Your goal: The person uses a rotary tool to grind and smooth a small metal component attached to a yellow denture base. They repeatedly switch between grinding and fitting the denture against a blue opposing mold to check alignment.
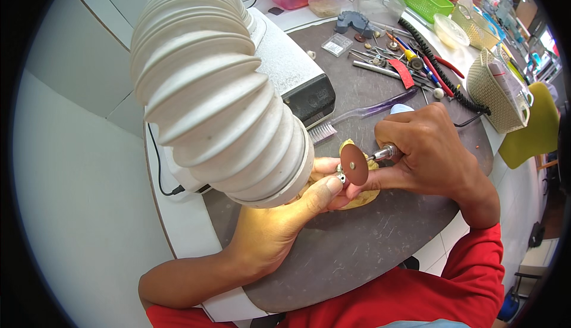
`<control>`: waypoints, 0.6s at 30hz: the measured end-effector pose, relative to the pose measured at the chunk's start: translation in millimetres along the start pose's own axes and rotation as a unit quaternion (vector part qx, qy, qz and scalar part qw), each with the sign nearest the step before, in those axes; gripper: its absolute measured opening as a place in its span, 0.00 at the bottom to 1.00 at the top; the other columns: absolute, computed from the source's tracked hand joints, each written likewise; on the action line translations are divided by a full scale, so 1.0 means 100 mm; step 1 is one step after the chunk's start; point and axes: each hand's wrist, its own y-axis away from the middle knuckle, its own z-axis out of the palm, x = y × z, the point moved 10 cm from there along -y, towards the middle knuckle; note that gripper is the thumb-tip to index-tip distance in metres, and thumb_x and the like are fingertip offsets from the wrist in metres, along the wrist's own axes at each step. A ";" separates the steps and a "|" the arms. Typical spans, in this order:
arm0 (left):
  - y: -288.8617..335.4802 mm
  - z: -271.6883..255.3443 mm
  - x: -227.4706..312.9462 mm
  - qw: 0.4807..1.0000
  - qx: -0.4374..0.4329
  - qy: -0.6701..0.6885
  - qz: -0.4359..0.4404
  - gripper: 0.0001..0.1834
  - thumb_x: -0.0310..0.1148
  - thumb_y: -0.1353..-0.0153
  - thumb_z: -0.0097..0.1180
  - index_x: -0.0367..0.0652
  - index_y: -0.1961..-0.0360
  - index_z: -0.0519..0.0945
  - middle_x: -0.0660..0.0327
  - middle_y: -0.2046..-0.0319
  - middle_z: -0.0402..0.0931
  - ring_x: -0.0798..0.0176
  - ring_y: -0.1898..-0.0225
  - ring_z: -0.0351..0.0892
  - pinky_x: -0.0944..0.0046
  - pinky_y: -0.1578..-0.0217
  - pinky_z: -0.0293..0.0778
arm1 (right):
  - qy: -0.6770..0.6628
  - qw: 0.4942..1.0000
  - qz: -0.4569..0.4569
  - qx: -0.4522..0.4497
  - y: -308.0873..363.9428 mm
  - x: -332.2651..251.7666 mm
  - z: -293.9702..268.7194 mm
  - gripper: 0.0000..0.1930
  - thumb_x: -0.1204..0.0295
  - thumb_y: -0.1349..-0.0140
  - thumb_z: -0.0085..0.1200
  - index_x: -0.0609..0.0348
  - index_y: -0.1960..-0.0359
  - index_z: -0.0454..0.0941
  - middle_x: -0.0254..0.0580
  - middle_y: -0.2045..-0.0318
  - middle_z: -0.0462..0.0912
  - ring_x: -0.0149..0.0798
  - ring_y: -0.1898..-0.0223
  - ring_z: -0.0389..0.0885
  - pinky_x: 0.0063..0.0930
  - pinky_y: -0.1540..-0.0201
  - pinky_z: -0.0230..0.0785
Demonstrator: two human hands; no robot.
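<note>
My right hand (425,149) is closed round a rotary handpiece (388,152), whose tip carries a thin reddish-brown disc (357,174). Between the thumb and fingers of my left hand (282,224) is a small shiny metal piece (341,177), close behind the disc's left edge. Whether disc and metal touch, I cannot tell. A yellow plaster model (364,201) shows beneath and behind my fingers, mostly hidden. The wide mouth of a white ribbed hose (220,102) hangs just above my left hand, covering part of its fingers.
Beyond my hands on the grey mat (333,256) lies a toothbrush (363,113) with a purple handle. Several hand tools and burs (386,60) are scattered farther back. A white box-shaped unit (285,54) stands behind the hose. Baskets (496,93) line the right side.
</note>
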 end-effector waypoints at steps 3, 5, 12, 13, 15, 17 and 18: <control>0.00 0.01 0.00 1.000 0.004 0.004 -0.002 0.11 0.28 0.31 0.52 0.41 0.49 0.71 0.56 0.50 0.75 0.62 0.49 0.78 0.56 0.47 0.77 | 0.001 1.000 -0.002 0.003 0.00 0.00 0.00 0.35 0.36 0.54 0.63 0.58 0.89 0.70 0.41 0.90 0.70 0.46 0.88 0.72 0.37 0.83 0.61; 0.01 0.00 0.00 1.000 0.011 0.007 -0.004 0.11 0.29 0.31 0.52 0.41 0.49 0.71 0.56 0.51 0.75 0.62 0.49 0.78 0.56 0.47 0.77 | 0.002 1.000 -0.004 0.003 0.00 -0.01 0.00 0.35 0.35 0.54 0.63 0.58 0.90 0.69 0.41 0.91 0.70 0.46 0.88 0.72 0.37 0.83 0.61; 0.01 0.02 0.01 1.000 0.010 0.003 -0.013 0.11 0.29 0.31 0.53 0.41 0.49 0.71 0.55 0.51 0.75 0.62 0.48 0.78 0.56 0.47 0.77 | 0.007 1.000 0.001 -0.002 0.00 0.00 0.01 0.36 0.34 0.54 0.62 0.58 0.90 0.69 0.40 0.91 0.70 0.46 0.88 0.71 0.37 0.83 0.60; 0.01 0.01 0.00 1.000 0.013 0.000 -0.016 0.11 0.29 0.31 0.53 0.41 0.49 0.71 0.56 0.51 0.75 0.62 0.48 0.78 0.56 0.47 0.77 | 0.008 1.000 0.001 -0.001 0.00 0.00 0.01 0.36 0.34 0.54 0.62 0.58 0.90 0.69 0.40 0.91 0.70 0.46 0.88 0.71 0.37 0.83 0.60; 0.01 0.00 0.00 1.000 0.014 -0.001 -0.013 0.11 0.29 0.31 0.53 0.41 0.49 0.71 0.56 0.50 0.75 0.62 0.48 0.78 0.57 0.47 0.77 | 0.002 1.000 0.003 -0.001 0.00 0.00 0.01 0.36 0.34 0.53 0.62 0.58 0.90 0.69 0.40 0.91 0.70 0.46 0.88 0.72 0.37 0.83 0.61; 0.01 0.00 0.00 1.000 0.008 0.000 0.000 0.11 0.29 0.31 0.53 0.41 0.49 0.71 0.56 0.50 0.75 0.62 0.48 0.78 0.57 0.47 0.77 | 0.000 1.000 0.005 -0.001 -0.01 0.00 0.00 0.36 0.34 0.53 0.62 0.58 0.90 0.69 0.40 0.91 0.70 0.46 0.88 0.72 0.36 0.83 0.61; 0.01 -0.01 -0.01 1.000 0.013 -0.003 -0.002 0.11 0.29 0.31 0.53 0.41 0.49 0.71 0.56 0.50 0.75 0.62 0.48 0.78 0.57 0.47 0.77 | 0.001 1.000 0.005 -0.001 -0.01 0.00 0.00 0.36 0.34 0.53 0.62 0.58 0.90 0.69 0.40 0.91 0.70 0.45 0.88 0.72 0.36 0.83 0.61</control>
